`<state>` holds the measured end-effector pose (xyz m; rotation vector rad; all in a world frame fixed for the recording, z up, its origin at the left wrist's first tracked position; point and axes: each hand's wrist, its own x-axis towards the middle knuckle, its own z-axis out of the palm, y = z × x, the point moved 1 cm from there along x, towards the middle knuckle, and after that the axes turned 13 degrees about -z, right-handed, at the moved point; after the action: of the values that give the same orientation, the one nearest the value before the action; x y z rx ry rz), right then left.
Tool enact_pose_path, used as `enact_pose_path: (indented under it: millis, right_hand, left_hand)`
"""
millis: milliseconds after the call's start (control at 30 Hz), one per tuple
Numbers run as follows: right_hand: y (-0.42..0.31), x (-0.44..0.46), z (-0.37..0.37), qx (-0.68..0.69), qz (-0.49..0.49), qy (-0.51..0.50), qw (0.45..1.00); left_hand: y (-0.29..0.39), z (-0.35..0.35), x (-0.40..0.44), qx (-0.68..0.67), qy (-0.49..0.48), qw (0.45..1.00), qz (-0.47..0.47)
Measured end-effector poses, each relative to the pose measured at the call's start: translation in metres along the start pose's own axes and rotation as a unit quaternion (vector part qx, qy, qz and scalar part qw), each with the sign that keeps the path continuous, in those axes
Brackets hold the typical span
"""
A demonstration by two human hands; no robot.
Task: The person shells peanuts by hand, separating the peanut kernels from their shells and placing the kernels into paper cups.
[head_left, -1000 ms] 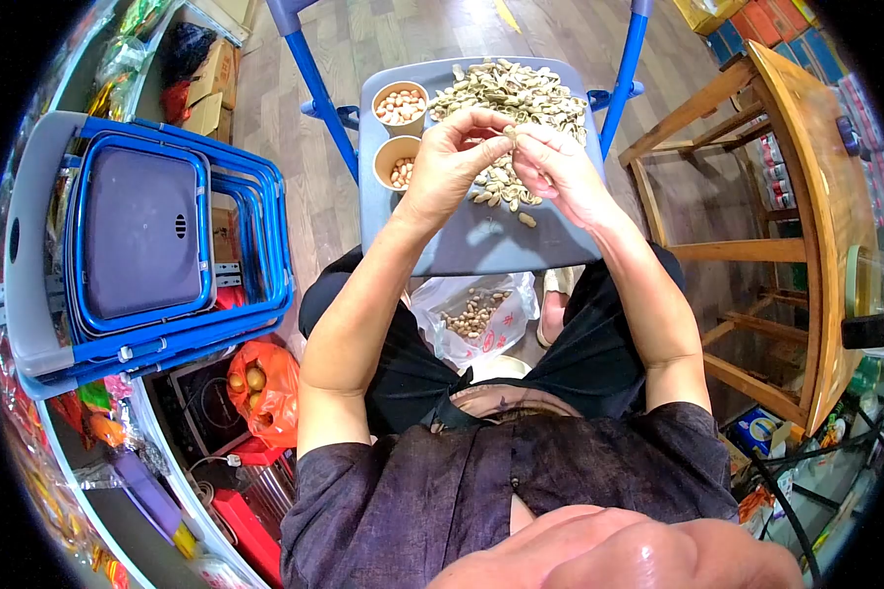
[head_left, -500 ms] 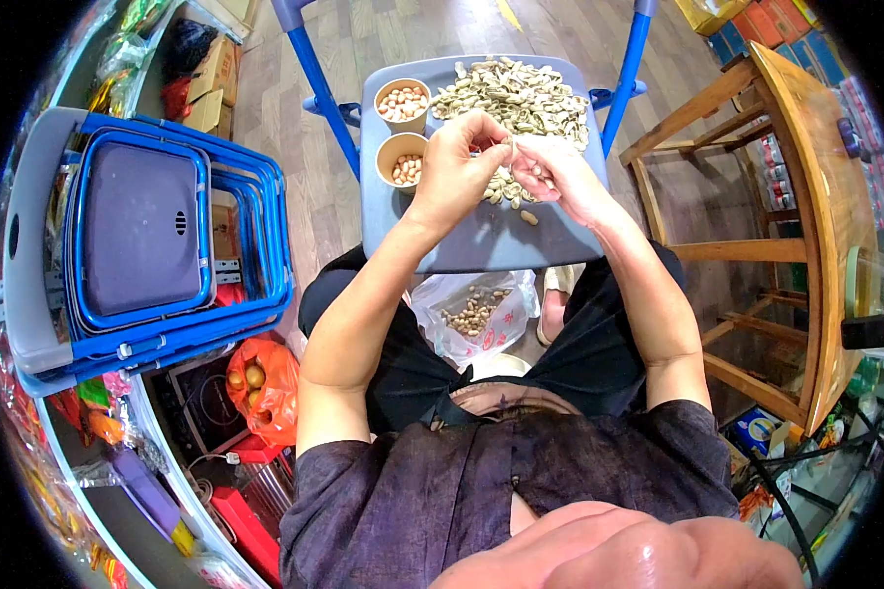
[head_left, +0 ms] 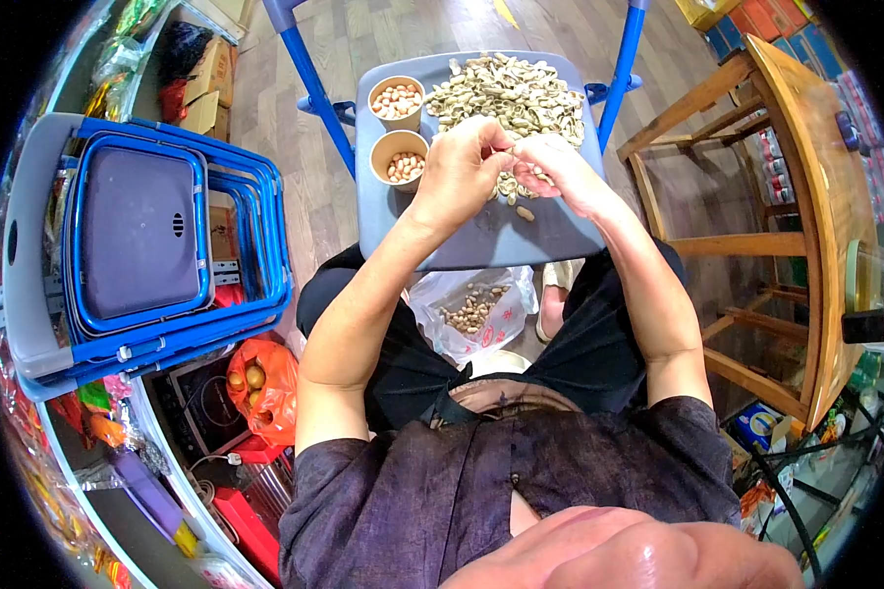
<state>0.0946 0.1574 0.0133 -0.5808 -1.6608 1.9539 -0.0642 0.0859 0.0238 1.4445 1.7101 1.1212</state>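
Up in the upper middle of the frame, there were the peanuts: a broad, crowded heap of pods and shells [head_left: 516, 90], pale tan to greenish, ridged and tumbled over each other on the grey seat [head_left: 560, 234]. One loose pod [head_left: 525, 213] lay just below the heap, all on its own!

And the fingers, right at the near edge of that heap: the left hand [head_left: 459, 169] had thumb and fingers bent into a pinch, meeting the right hand [head_left: 557, 172], its fingers curled too. Whatever sat between those fingertips was too small and hidden to tell. Both hands blocked the view of the heap's lower part.

Just left of them stood two paper cups, the upper cup [head_left: 397, 122] and the lower cup [head_left: 387, 147], both holding pinkish-brown kernels. Down at centre, between the knees, a clear plastic bag [head_left: 442, 332] held more unshelled pods [head_left: 469, 311]. Blue-framed folding chairs [head_left: 139, 226] filled the left; a wooden frame [head_left: 746, 245] stood at the right.
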Motion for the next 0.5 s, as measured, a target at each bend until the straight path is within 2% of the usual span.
enact_pose_path:
  millis: [200,500]
  right_hand:
    - [0.0104,0.0008,-0.004,-0.029,-0.003,-0.01,1.0]
    - [0.0057,0.0008,-0.0009,-0.016,0.013,-0.004,1.0]
  left_hand:
    - [-0.0006,0.0024,-0.0016,0.021,0.023,0.999,0.033]
    - [0.0028,-0.0028,-0.0028,0.057,0.011,0.998,0.032]
